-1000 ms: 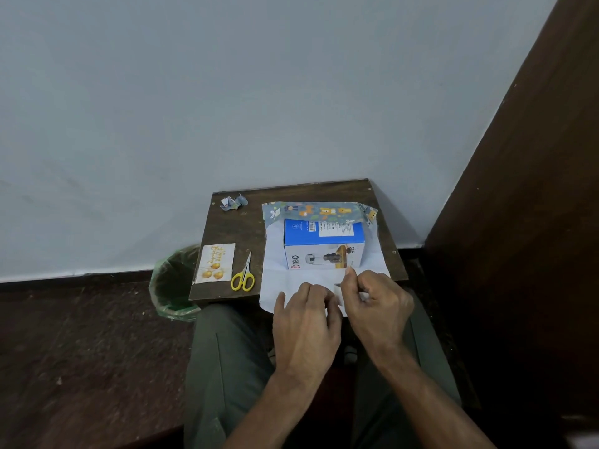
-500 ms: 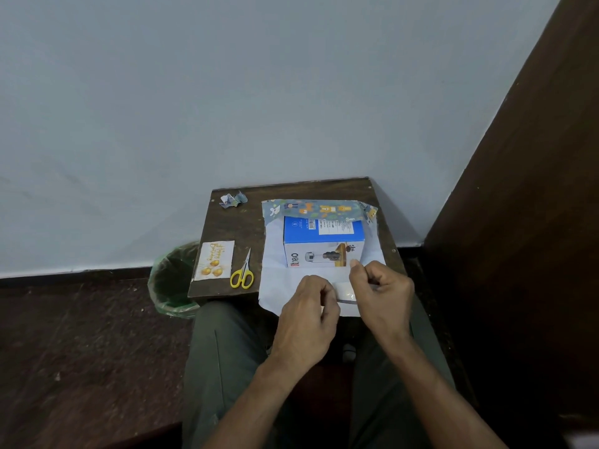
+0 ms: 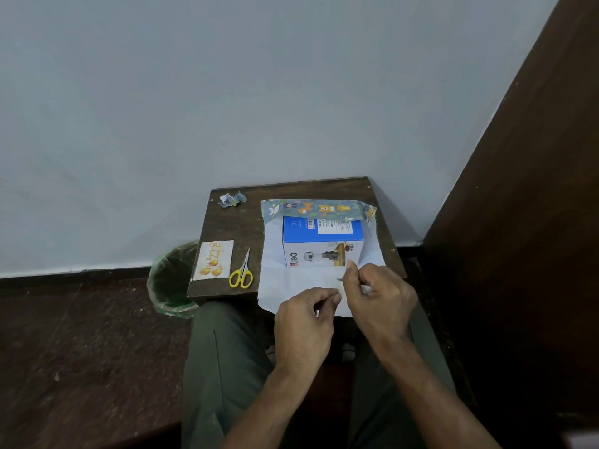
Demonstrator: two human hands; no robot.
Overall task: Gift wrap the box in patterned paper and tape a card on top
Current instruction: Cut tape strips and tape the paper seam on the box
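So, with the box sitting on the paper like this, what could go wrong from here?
1. The wrapping paper hangs over the near edge of the table, so a pull by the hands could drag it and shift the box off centre.
2. The far edge of the paper is only folded up behind the box and may flop back.
3. The left hand and right hand pinch something small, possibly tape, which might stick to itself.
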